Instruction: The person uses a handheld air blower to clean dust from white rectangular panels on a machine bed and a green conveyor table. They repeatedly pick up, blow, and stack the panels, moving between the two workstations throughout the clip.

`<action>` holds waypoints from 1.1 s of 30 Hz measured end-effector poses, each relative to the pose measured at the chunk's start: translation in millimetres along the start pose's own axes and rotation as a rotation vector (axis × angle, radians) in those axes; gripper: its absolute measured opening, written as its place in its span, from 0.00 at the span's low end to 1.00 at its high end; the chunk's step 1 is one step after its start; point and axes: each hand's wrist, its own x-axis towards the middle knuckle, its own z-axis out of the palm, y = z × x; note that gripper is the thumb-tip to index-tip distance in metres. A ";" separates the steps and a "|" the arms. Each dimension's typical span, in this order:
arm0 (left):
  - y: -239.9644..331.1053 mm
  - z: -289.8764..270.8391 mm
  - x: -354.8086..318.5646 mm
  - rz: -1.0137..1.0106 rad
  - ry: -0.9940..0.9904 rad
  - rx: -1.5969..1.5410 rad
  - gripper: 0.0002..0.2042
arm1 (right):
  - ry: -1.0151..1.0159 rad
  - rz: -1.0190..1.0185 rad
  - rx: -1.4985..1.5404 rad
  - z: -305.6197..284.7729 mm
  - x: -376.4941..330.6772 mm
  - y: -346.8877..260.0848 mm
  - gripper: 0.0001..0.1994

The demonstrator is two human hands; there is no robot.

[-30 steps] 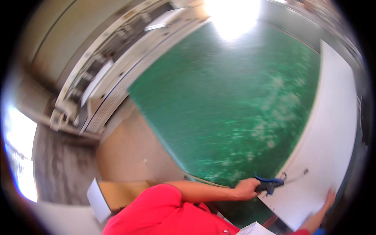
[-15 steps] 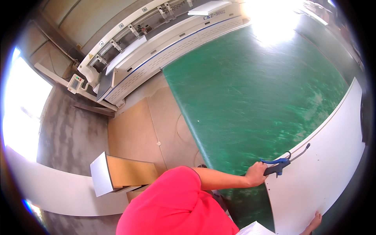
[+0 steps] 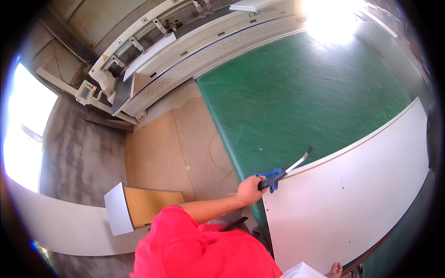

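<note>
"What's the left hand got?"

"Its fingers wrap a black-and-blue plastic air gun by the far-left corner of that big white rectangular panel, which lies on the smooth green desk. The right hand's at the panel's near edge; can't tell if it grips."

"Risk?"

"A dipping metal nozzle could scratch the panel."

"Writing?"

"Dark lettering, on the long white machine beyond the panel."

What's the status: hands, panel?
Left hand grips blue-black air gun. Right hand at white panel's near edge. Panel lies over green table. On camera, nozzle beside panel's far edge.
</note>
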 end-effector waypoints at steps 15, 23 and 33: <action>-296.7 -239.5 12.2 -0.109 0.199 -0.457 0.17 | 0.661 0.503 -0.428 178.4 -96.3 -141.7 0.25; -387.2 -382.8 41.4 -0.234 0.256 -0.466 0.18 | 0.706 0.489 -0.282 287.9 -81.3 -214.4 0.28; -396.2 -383.6 195.2 0.049 -0.034 -0.225 0.18 | 0.654 0.570 -0.414 333.5 -110.5 -285.9 0.27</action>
